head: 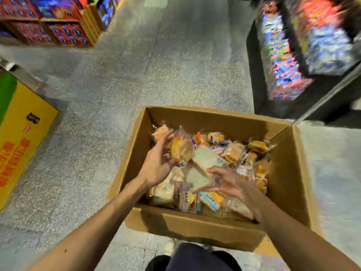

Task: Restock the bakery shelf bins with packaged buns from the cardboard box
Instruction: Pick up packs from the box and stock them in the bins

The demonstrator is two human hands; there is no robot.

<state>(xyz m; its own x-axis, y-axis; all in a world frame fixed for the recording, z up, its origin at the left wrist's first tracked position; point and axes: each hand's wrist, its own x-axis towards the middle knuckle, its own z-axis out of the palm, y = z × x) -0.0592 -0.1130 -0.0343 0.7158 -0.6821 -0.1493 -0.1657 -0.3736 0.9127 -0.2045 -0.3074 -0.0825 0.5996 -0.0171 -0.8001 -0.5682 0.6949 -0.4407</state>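
An open cardboard box (211,227) stands on the floor right in front of me, filled with several clear-wrapped buns and bread slices. My left hand (158,163) grips a round golden packaged bun (181,149) just above the box's left side. My right hand (230,182) holds a packaged white bread slice (197,178) over the middle of the box. More round buns (234,151) lie heaped toward the back right.
A yellow printed carton (21,137) stands on the floor to the left. Wooden shelves of red and blue packs (48,26) fill the far left. A dark shelf unit (297,61) with blurred colourful goods stands at the right. Speckled grey floor (136,75) stretches ahead.
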